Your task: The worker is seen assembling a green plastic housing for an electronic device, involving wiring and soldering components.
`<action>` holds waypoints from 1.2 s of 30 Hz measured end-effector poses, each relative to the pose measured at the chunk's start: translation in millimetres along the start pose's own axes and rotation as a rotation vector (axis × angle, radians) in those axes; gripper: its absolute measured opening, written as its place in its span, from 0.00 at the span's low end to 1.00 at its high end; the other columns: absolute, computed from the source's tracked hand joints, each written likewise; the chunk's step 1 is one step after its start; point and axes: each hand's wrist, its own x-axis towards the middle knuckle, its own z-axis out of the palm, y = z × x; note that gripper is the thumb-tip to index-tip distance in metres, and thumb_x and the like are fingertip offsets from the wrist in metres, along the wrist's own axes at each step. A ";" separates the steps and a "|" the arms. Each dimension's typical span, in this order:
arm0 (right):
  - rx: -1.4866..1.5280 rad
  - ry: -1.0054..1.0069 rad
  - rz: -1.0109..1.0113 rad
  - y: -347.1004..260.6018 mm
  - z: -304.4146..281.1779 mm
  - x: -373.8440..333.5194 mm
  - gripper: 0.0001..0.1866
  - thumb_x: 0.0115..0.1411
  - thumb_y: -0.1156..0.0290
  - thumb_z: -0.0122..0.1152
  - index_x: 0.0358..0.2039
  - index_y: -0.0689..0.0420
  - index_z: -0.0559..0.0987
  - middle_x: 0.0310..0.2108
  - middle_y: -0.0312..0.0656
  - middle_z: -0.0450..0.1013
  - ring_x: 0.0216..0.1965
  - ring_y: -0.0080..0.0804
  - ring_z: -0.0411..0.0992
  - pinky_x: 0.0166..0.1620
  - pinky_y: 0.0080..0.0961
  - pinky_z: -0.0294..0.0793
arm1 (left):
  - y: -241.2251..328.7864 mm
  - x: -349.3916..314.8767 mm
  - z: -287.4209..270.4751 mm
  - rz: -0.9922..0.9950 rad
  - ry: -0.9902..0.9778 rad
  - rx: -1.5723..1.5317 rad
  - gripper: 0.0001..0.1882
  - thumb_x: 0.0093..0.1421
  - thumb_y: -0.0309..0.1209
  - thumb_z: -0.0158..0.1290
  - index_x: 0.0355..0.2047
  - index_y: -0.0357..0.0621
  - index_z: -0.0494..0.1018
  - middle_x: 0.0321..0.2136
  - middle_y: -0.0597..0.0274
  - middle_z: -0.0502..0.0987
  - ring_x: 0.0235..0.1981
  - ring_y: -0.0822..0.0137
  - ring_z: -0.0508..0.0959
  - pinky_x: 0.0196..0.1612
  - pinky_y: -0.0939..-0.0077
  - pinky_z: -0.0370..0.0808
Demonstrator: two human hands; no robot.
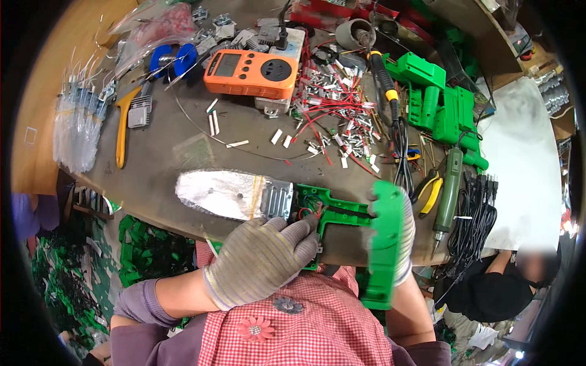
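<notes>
My left hand (262, 259), in a grey striped work glove, is closed over an open green half-housing (345, 215). Its fingertips pinch at the red wires (309, 211) inside; the exact grip is partly covered by the fingers. A slotted metal part (279, 200) with a foil-wrapped, rounded plate (217, 194) joins the housing on the left. A black cord runs along the housing's handle. My right hand (405, 241), also gloved, grips a second green half-shell (386, 244), held upright beside the handle. The shell hides most of its fingers.
Behind lie an orange meter (250, 73), a heap of red-wired small parts (342, 116), and a yellow-handled cutter (125, 125). Right of my hands are a green screwdriver (448, 195), pliers (430, 192), black cords (473, 219) and green housings (445, 110). Another person (494, 287) sits at the right.
</notes>
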 end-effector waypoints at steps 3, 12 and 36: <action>-0.892 -0.052 -0.731 32.3 -14.8 17.3 0.26 0.51 0.53 0.70 0.44 0.57 0.77 0.35 0.47 0.74 0.34 0.51 0.72 0.38 0.45 0.71 | 0.2 -1.1 -1.0 -0.024 0.024 -0.086 0.22 0.56 0.35 0.56 0.50 0.40 0.72 0.50 0.53 0.77 0.39 0.58 0.80 0.40 0.63 0.77; -1.549 -0.064 -1.103 22.7 19.5 20.2 0.25 0.49 0.58 0.65 0.45 0.57 0.75 0.37 0.50 0.71 0.39 0.52 0.70 0.43 0.48 0.68 | -25.0 -40.5 -4.7 -0.116 0.166 -0.456 0.42 0.40 0.39 0.71 0.57 0.45 0.71 0.49 0.51 0.75 0.49 0.49 0.77 0.52 0.54 0.74; -1.579 -0.266 -0.968 15.3 67.2 7.9 0.44 0.44 0.55 0.69 0.58 0.68 0.66 0.49 0.57 0.68 0.49 0.56 0.68 0.52 0.53 0.65 | -68.7 9.1 -13.5 0.088 0.085 -0.214 0.67 0.32 0.52 0.72 0.69 0.35 0.54 0.54 0.41 0.74 0.52 0.41 0.75 0.55 0.53 0.73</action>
